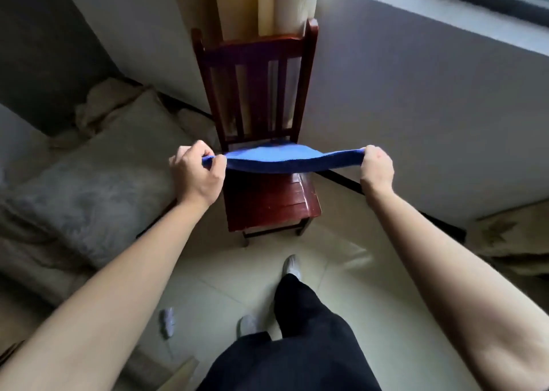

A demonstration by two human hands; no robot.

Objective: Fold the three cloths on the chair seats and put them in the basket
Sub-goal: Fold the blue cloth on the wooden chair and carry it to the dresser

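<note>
A blue cloth [279,160] is stretched flat between my two hands, held in the air just above the seat of a dark red wooden chair [267,200]. My left hand [199,172] pinches its left end. Its right end is gripped by my right hand [377,166]. The cloth sags slightly in the middle and hides the back part of the seat. No other cloth and no basket are in view.
A bed with a grey pillow [89,194] and rumpled beige bedding lies to the left of the chair. A white wall below a window sill runs along the right. My legs and white shoes [292,267] stand on the pale tiled floor.
</note>
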